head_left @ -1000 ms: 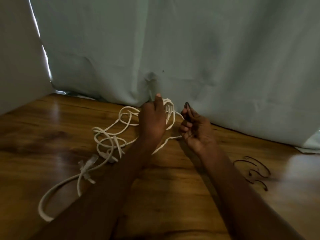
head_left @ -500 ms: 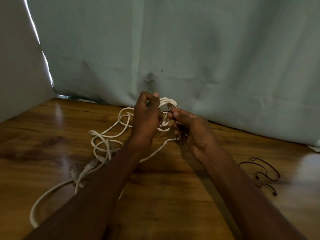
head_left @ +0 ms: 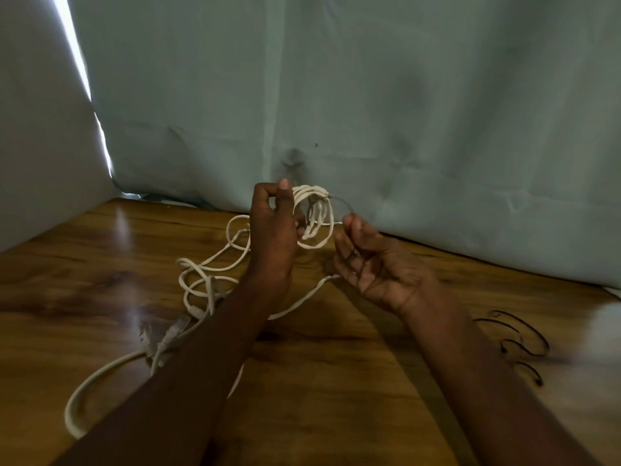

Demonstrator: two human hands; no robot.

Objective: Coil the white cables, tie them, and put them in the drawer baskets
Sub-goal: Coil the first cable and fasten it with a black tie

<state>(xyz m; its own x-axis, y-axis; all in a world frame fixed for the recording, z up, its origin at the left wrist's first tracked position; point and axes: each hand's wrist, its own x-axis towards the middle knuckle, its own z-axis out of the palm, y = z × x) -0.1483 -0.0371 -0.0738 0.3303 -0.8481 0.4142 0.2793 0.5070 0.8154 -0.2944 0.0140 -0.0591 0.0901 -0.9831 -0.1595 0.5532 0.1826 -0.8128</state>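
Note:
My left hand [head_left: 274,230] grips a small coil of white cable [head_left: 317,216], held upright above the wooden table [head_left: 319,381]. A thin dark tie wire [head_left: 341,203] runs from the top of the coil to my right hand [head_left: 373,260], which pinches its end between thumb and fingertips, palm turned up. The rest of the white cable lies loose [head_left: 205,280] on the table to the left, with white connectors [head_left: 168,338] near my left forearm. No drawer or basket is in view.
Several more dark tie wires [head_left: 517,341] lie on the table at the right. A pale green curtain [head_left: 369,112] hangs along the table's far edge, and a white wall panel [head_left: 37,129] stands at the left.
My right hand brought the tie to the coil, then drew back to the right with the wire's end. My left hand keeps gripping the coil.

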